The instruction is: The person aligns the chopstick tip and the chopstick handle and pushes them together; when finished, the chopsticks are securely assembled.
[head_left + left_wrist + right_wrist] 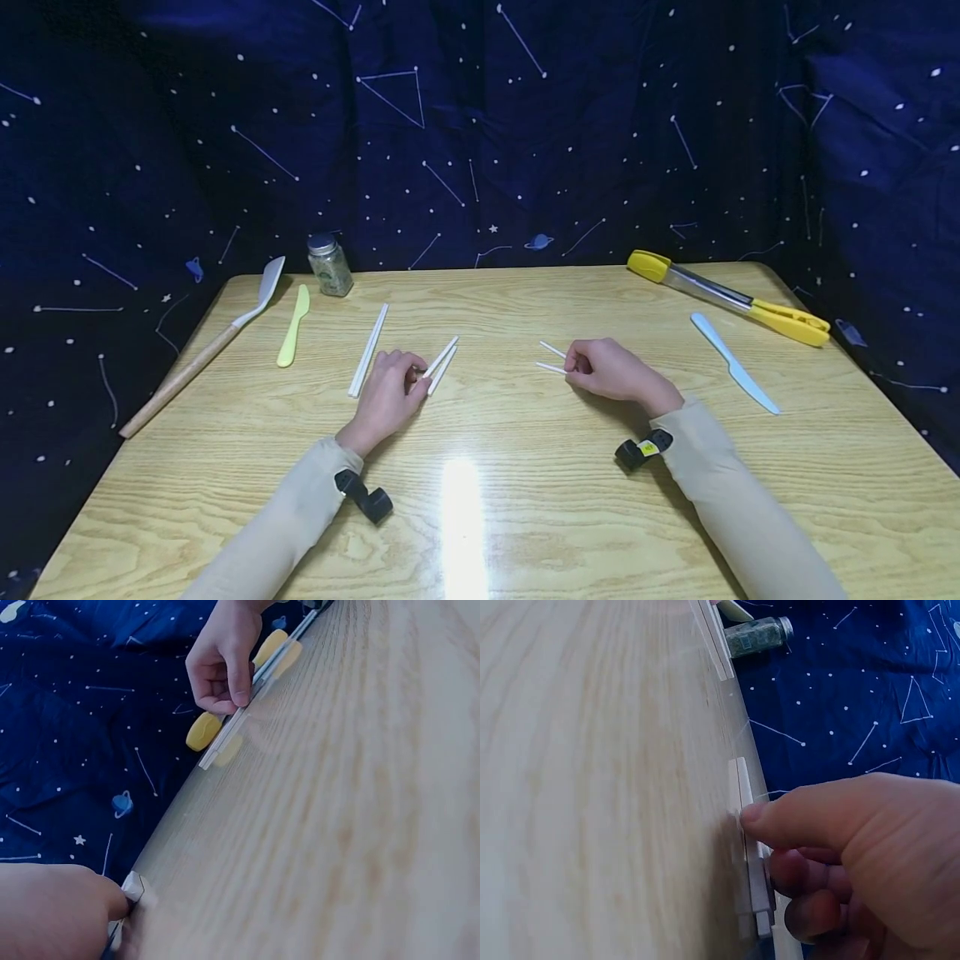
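Note:
In the head view my left hand [388, 390] is low over the table, left of centre. Its thumb and index finger pinch a slim white chopstick [441, 357] that points away to the right. A second chopstick [442, 371] lies close beside it, slightly splayed. Left of this hand rests another pair of white chopsticks [369, 350], side by side. My right hand [611, 369], right of centre, grips white chopsticks [552, 367] whose two ends stick out leftward. The right wrist view has the thumb on a chopstick [756, 881] at table level, fingers curled; the palm hides part.
On the left are a wooden-handled spatula [198, 358], a pale yellow knife [294, 325] and a seasoning jar [330, 265]. On the right lie yellow tongs [708, 288] and a light blue knife [735, 363]. A dark starry cloth [480, 167] hangs behind the wooden table [540, 500].

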`<state>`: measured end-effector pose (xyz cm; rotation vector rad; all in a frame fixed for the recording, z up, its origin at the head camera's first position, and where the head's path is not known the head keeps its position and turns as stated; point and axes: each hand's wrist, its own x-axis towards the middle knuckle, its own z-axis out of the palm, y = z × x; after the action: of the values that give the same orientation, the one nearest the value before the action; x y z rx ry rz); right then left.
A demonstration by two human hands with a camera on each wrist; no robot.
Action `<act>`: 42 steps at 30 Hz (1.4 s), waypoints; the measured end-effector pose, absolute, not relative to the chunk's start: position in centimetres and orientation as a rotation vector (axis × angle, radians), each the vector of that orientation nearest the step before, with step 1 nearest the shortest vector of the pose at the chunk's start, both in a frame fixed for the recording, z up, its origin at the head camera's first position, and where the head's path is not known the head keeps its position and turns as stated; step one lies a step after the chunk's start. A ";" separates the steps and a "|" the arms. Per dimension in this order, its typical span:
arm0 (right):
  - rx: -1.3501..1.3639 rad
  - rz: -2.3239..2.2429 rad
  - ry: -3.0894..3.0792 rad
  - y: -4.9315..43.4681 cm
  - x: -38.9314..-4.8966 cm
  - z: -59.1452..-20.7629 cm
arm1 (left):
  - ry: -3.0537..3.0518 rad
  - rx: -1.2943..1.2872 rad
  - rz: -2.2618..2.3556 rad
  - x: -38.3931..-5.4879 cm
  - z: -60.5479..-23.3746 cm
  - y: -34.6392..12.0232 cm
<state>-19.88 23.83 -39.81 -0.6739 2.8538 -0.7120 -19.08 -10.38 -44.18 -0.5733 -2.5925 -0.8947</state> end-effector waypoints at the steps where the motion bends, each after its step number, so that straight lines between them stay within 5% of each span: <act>1: -0.676 -0.697 2.863 23.8 -19.9 -39.8 | -2.597 -0.561 -0.884 -19.1 -44.2 -10.4; 23: -0.814 -0.744 2.912 22.8 -19.3 -39.4 | -2.557 -0.333 -0.946 -18.7 -43.9 -10.1; 42: -0.572 -1.781 2.513 22.4 -19.2 -38.1 | -2.378 -0.550 -1.080 -18.4 -43.7 -9.3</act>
<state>-19.22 22.37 -38.07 -0.5719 2.5131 -1.7813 -18.35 -9.33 -43.66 -0.5501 -2.3777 -1.0795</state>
